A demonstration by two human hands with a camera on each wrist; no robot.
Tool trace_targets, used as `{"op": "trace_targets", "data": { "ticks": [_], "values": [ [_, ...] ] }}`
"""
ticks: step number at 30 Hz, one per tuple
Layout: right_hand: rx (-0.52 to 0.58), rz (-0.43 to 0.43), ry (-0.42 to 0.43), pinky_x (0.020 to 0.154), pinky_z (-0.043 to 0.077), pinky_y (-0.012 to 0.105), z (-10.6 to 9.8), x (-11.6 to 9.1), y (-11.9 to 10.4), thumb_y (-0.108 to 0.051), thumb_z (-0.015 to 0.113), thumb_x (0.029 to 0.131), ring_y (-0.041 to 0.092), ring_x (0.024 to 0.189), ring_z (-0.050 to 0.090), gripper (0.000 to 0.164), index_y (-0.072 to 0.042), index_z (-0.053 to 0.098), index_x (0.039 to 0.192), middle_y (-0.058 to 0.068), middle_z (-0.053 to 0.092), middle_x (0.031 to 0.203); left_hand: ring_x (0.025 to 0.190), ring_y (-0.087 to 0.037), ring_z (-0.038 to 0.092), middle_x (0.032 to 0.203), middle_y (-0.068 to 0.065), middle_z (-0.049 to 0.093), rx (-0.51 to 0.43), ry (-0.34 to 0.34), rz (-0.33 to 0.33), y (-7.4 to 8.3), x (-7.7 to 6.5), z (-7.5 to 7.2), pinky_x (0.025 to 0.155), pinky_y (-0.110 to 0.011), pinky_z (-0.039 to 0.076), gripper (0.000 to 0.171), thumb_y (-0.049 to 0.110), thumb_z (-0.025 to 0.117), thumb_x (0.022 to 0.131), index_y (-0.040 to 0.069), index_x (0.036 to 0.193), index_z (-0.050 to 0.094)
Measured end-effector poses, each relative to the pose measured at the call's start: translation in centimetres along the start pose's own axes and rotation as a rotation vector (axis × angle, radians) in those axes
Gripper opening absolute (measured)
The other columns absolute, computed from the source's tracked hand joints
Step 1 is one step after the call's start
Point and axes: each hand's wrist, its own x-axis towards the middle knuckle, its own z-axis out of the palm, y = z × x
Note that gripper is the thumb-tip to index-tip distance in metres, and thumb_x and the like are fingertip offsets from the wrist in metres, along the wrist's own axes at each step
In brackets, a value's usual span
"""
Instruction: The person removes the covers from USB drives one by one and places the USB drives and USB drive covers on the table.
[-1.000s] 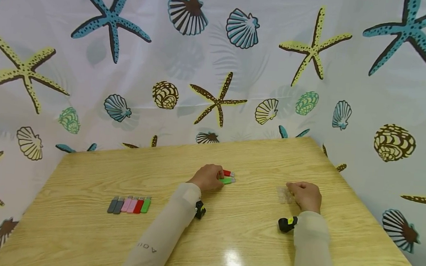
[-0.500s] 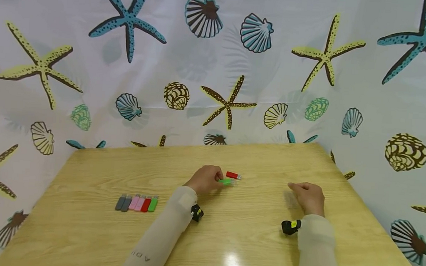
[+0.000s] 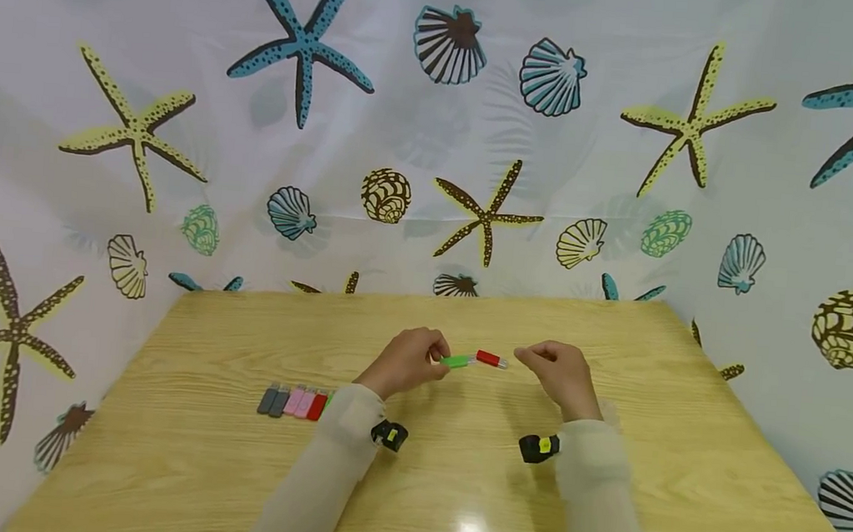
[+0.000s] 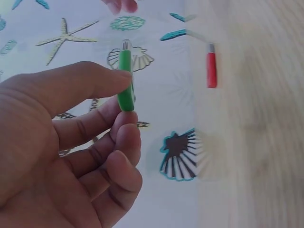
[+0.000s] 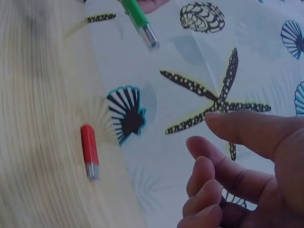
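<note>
My left hand (image 3: 407, 360) pinches a green USB stick (image 4: 125, 78) between thumb and index finger, its metal plug pointing away from the palm toward the right hand. The stick is raised above the table. My right hand (image 3: 559, 377) holds nothing; in the right wrist view a gap shows between its thumb (image 5: 251, 133) and index finger, the other fingers loosely bent. A red USB stick (image 3: 489, 359) lies on the table between the two hands, its plug toward the right.
On the wooden table (image 3: 454, 485), a row of USB sticks lies to the left: grey (image 3: 278, 402), pink (image 3: 304, 403), red (image 3: 317, 407) and a green one partly behind the left sleeve. Faint clear pieces (image 3: 609, 411) show beside the right wrist. A patterned curtain (image 3: 407, 131) hangs behind.
My left hand has lifted the green USB stick away from beside the red one. The right hand has left the clear pieces and moved left toward the red stick. The head view has shifted.
</note>
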Motion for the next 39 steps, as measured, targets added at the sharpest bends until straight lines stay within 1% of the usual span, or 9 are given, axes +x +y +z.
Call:
{"op": "trace_targets", "data": {
  "ticks": [5,8,12,15,21,26,30,35,39],
  "values": [
    [0.067,-0.025,-0.072,0.064,0.044,0.034,1.7,-0.5,-1.6,-0.042,0.063,0.091,0.023,0.077,0.048,0.040,-0.006,0.071,0.105,0.010,0.061,0.105,0.074,-0.012,0.053,0.087,0.001,0.059,0.031,0.036,0.009,0.5,-1.3,-1.2,0.066,-0.028,0.048,0.013,0.019,0.072,0.086,0.012,0.096,0.067],
    [0.099,-0.065,-0.104,0.063,0.044,0.032,2.4,-0.8,-2.5,-0.042,0.063,0.091,0.022,0.075,0.048,0.038,-0.007,0.072,0.103,0.007,0.060,0.099,0.074,-0.012,0.053,0.088,-0.001,0.060,0.056,0.058,0.017,0.7,-2.1,-2.0,0.067,-0.029,0.048,0.014,0.019,0.072,0.086,0.011,0.096,0.067],
    [0.160,-0.098,-0.140,0.059,0.040,0.029,2.7,-1.4,-3.7,-0.041,0.064,0.091,0.019,0.068,0.045,0.036,-0.007,0.071,0.098,0.004,0.056,0.085,0.073,-0.012,0.053,0.089,-0.004,0.062,0.065,0.077,0.049,1.0,-3.0,-2.7,0.065,-0.029,0.048,0.013,0.018,0.070,0.087,0.010,0.097,0.068],
    [0.199,-0.108,-0.168,0.055,0.038,0.028,2.8,-1.9,-4.4,-0.042,0.064,0.091,0.017,0.060,0.040,0.036,-0.007,0.069,0.095,0.006,0.051,0.078,0.071,-0.012,0.051,0.088,-0.005,0.062,0.057,0.088,0.065,1.2,-3.6,-3.2,0.064,-0.029,0.047,0.012,0.018,0.070,0.087,0.010,0.097,0.067],
    [0.190,-0.125,-0.196,0.055,0.039,0.027,3.5,-2.8,-5.4,-0.045,0.060,0.092,0.017,0.061,0.042,0.038,-0.007,0.068,0.092,0.010,0.057,0.088,0.069,-0.011,0.049,0.088,-0.004,0.061,0.066,0.116,0.092,1.9,-4.6,-4.1,0.062,-0.028,0.046,0.013,0.016,0.071,0.086,0.011,0.096,0.067],
    [0.205,-0.142,-0.226,0.052,0.038,0.027,4.1,-3.6,-6.2,-0.044,0.057,0.095,0.016,0.055,0.039,0.039,-0.007,0.068,0.088,0.008,0.055,0.082,0.070,-0.012,0.049,0.087,-0.004,0.060,0.088,0.116,0.120,2.6,-5.6,-4.9,0.062,-0.028,0.046,0.014,0.017,0.072,0.085,0.010,0.096,0.066],
    [0.224,-0.174,-0.237,0.052,0.038,0.027,4.3,-4.3,-6.7,-0.043,0.057,0.095,0.015,0.055,0.040,0.039,-0.006,0.067,0.085,0.006,0.057,0.086,0.070,-0.011,0.050,0.085,-0.001,0.059,0.121,0.134,0.143,3.3,-6.1,-5.3,0.062,-0.026,0.046,0.014,0.016,0.073,0.085,0.011,0.095,0.066],
    [0.241,-0.211,-0.268,0.051,0.037,0.025,4.1,-4.9,-7.1,-0.044,0.057,0.095,0.014,0.054,0.039,0.040,-0.006,0.068,0.086,0.006,0.056,0.078,0.070,-0.010,0.052,0.084,0.003,0.057,0.143,0.160,0.176,4.1,-6.8,-5.7,0.062,-0.025,0.047,0.013,0.017,0.073,0.084,0.012,0.094,0.066],
    [0.241,-0.235,-0.320,0.053,0.037,0.024,3.6,-5.6,-7.9,-0.035,0.053,0.099,0.016,0.055,0.039,0.038,-0.003,0.067,0.087,0.003,0.053,0.071,0.071,-0.012,0.054,0.084,0.003,0.057,0.140,0.161,0.194,4.5,-7.2,-5.9,0.062,-0.025,0.047,0.013,0.017,0.072,0.085,0.012,0.095,0.065]
  ]
}}
